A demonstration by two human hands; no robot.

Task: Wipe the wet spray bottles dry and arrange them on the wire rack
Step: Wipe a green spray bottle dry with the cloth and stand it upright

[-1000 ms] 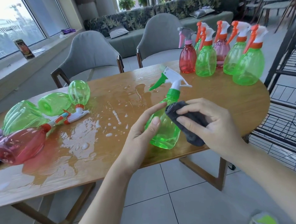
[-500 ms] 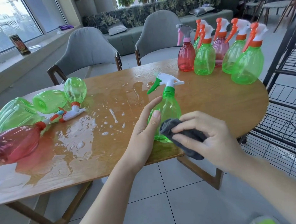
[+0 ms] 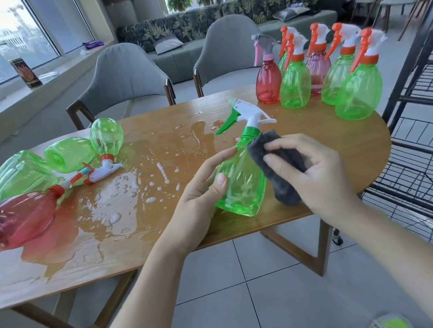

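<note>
Head camera view: the left hand (image 3: 199, 190) has its grip closed around the lower body of a green spray bottle (image 3: 241, 180) with a green trigger, held tilted above the near edge of the wooden surface (image 3: 310, 137). The right hand (image 3: 315, 173) clenches a dark grey cloth (image 3: 279, 170) and presses it against the bottle's right shoulder, just under the neck.

As I judge it, the job is roughly half done. Six bottles (image 3: 319, 74), green and red with mostly orange triggers, stand upright in a cluster at the far right end, presumably already wiped. Several more (image 3: 41, 174), green and one red, lie on their sides at the left end beside a wide puddle (image 3: 111, 203) and scattered droplets, so they likely remain to be dried. The black wire rack (image 3: 421, 136) at the right shows no bottles on the shelves in view, so arranging seems not yet begun.

Two grey chairs (image 3: 126, 75) stand behind the surface. The upright cluster sits between the hands and the rack, and the water could rewet any bottle set down there.
</note>
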